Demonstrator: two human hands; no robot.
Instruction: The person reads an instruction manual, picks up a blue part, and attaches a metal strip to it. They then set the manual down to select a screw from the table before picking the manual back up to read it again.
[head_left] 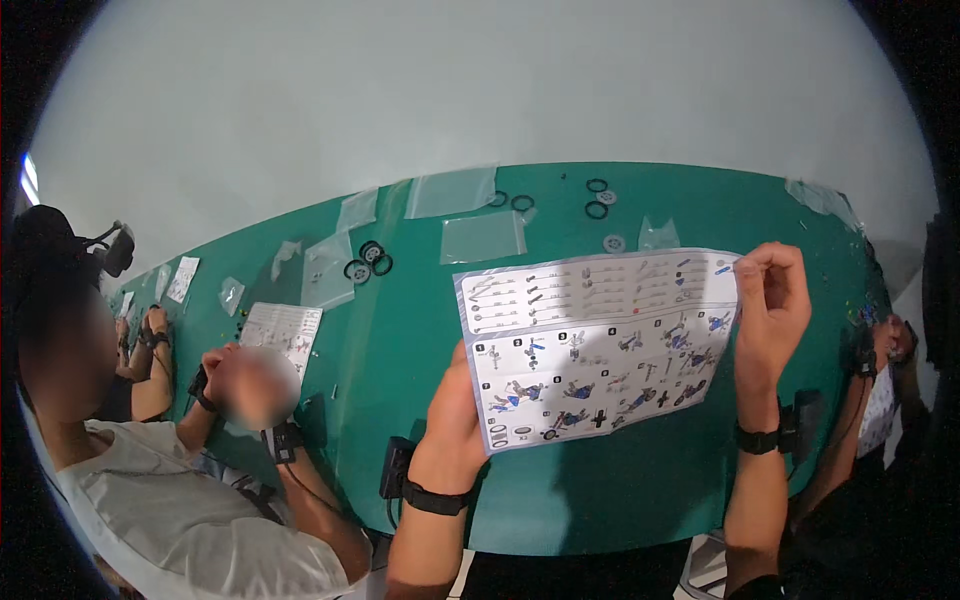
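An instruction sheet [600, 350] with small pictures of parts and numbered assembly steps is held up above the green table. My left hand [458, 410] grips its left edge; the fingers there are partly hidden behind the paper. At the upper right corner, my right hand [773, 295] pinches the sheet between thumb and fingers. Both wrists wear black bands with small dark boxes. The paper looks slightly curved and covers part of the tabletop behind it.
On the green table [420, 330] lie clear plastic bags [484, 238], black rings [597, 210], grey discs [614, 243] and small wheels [370, 262]. A co-worker in a white shirt [200, 500] sits at left beside another sheet [290, 330]. Another person's hand [890, 340] shows at far right.
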